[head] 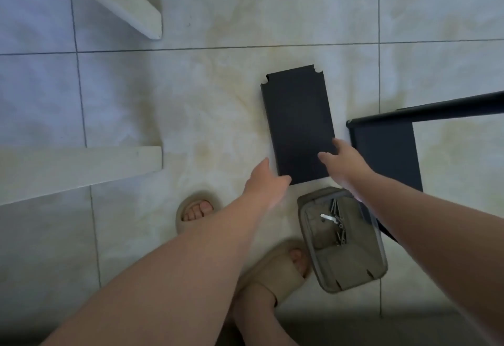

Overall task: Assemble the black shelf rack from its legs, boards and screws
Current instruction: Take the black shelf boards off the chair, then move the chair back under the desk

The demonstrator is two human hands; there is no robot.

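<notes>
Down on the tiled floor [191, 100], open left hand [266, 179] and right hand [342, 162] touch the black board [297, 116].

Black board [298, 124]: you'll find no readable text.
Parts tray [351, 268]: no label or number you can read.
</notes>
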